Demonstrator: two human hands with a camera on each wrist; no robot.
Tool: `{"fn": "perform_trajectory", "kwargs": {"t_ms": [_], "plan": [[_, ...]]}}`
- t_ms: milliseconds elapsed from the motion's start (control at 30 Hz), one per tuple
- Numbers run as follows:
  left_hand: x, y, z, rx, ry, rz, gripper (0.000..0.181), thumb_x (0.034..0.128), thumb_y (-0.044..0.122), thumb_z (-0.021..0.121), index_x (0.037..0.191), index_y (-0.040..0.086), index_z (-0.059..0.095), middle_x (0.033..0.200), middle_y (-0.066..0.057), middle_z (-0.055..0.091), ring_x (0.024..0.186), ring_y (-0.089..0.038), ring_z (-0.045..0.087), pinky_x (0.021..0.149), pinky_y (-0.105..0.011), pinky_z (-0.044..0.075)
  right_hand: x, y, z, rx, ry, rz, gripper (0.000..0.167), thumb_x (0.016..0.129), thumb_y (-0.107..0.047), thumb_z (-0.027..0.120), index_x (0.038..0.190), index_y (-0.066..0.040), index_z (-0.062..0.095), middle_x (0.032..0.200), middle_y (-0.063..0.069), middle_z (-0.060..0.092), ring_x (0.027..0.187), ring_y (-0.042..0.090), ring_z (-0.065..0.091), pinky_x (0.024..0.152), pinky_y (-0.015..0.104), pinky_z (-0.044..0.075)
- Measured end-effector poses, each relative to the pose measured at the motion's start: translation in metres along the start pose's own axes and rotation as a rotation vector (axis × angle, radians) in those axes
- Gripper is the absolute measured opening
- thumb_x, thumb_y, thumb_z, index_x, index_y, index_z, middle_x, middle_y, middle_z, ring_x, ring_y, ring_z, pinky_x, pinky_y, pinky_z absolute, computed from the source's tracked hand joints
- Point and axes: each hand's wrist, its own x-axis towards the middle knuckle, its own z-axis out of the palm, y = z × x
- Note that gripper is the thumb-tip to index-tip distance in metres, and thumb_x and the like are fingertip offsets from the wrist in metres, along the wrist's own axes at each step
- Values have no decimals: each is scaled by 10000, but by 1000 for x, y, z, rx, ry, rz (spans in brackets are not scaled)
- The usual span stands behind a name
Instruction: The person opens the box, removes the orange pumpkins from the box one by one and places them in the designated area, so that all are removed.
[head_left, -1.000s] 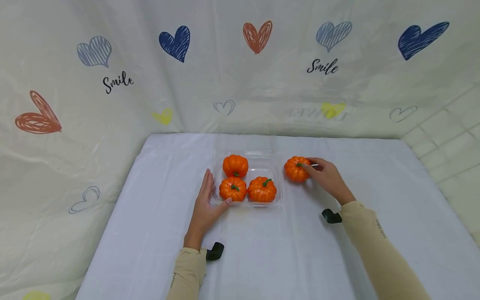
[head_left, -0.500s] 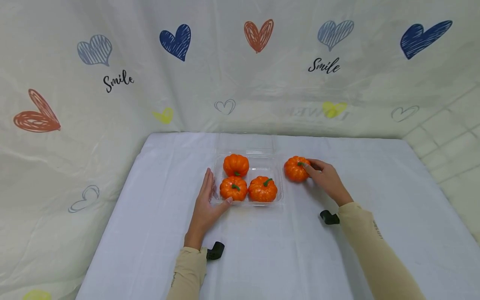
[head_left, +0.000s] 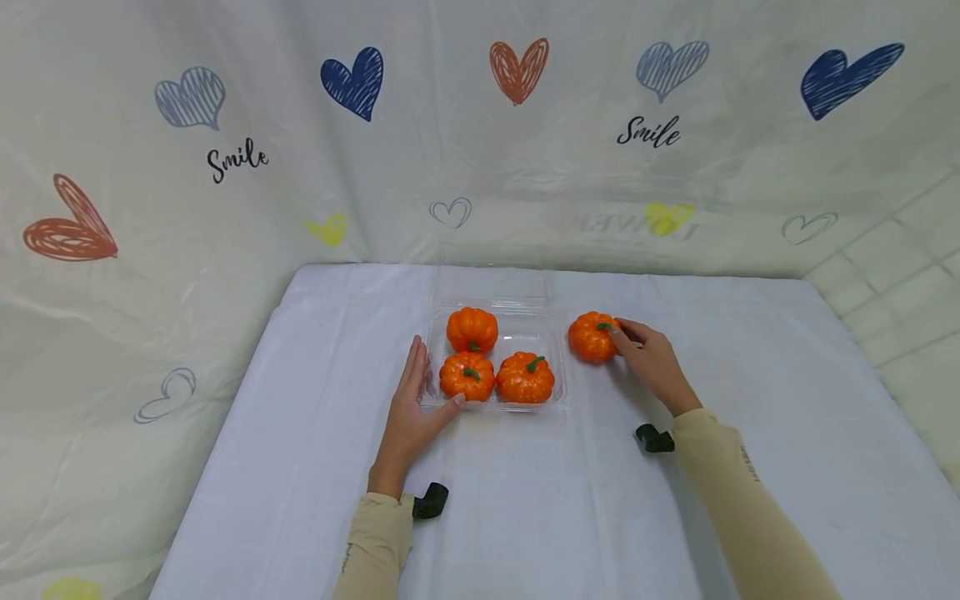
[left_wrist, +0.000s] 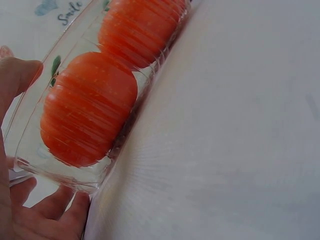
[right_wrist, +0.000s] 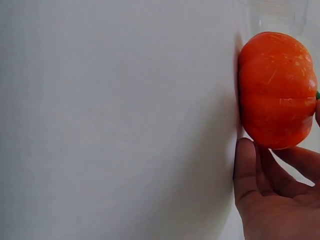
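Note:
A clear plastic clamshell container (head_left: 531, 337) lies on the table, its lid (head_left: 491, 285) folded back. Inside are three small orange toy pumpkins: one at the back left (head_left: 472, 329), one at the front left (head_left: 467, 379), one at the front right (head_left: 527, 379). My left hand (head_left: 411, 421) holds the container's front left corner, thumb (left_wrist: 25, 75) at the rim and fingers against the side. Right of the container, a fourth-side pumpkin (right_wrist: 277, 90) rests on the cloth. My right hand (head_left: 654, 358) grips it from the right, thumb near its green stem, other fingers low on its side.
A white cloth (head_left: 525, 500) covers the table. Behind it hangs a pale curtain (head_left: 570, 167) printed with hearts and "Smile". A dark wrist camera sits on each wrist, the left one (head_left: 431, 501) and the right one (head_left: 655, 438), low over the cloth.
The right wrist and forearm have shifted slightly left, while the hand keeps its hold on the pumpkin. The left hand, container and pumpkins stay in place; the head view moves slightly.

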Motion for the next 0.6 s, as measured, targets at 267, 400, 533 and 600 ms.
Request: {"fn": "perform_trajectory", "kwargs": {"t_ms": [267, 400, 533, 600], "plan": [[0, 0, 0, -14, -4, 6, 1073, 910, 449, 827, 1722, 112, 211, 1793, -8, 151, 1575, -229, 333, 1210, -414, 353, -10, -2, 1, 39, 115, -107, 671, 1151, -438, 426, 1607, 54, 413, 1603, 302, 433, 1423, 481, 457, 1182, 642, 383], [0, 0, 0, -13, -5, -1, 1079, 907, 460, 826, 1726, 128, 207, 1792, 14, 155, 1572, -222, 337, 1209, -408, 354, -16, -6, 0, 81, 156, -138, 686, 1150, -423, 444, 1640, 47, 346, 1659, 281, 369, 1504, 461, 385, 1212, 628, 338], [0, 1, 0, -4, -3, -3, 1083, 904, 471, 822, 1726, 125, 207, 1791, 9, 161, 1573, -217, 336, 1204, -415, 360, -21, -14, -1, 122, 170, -149, 720, 1147, -427, 459, 1687, 0, 251, 1720, 232, 285, 1557, 423, 317, 1225, 602, 306], [1, 1, 0, -5, -3, -6, 1085, 902, 472, 822, 1726, 125, 207, 1791, 8, 159, 1574, -213, 333, 1204, -415, 359, -22, -18, -2, 151, 172, -161, 713, 1148, -395, 473, 1702, -27, 218, 1743, 196, 248, 1580, 398, 278, 1235, 585, 291]]}}
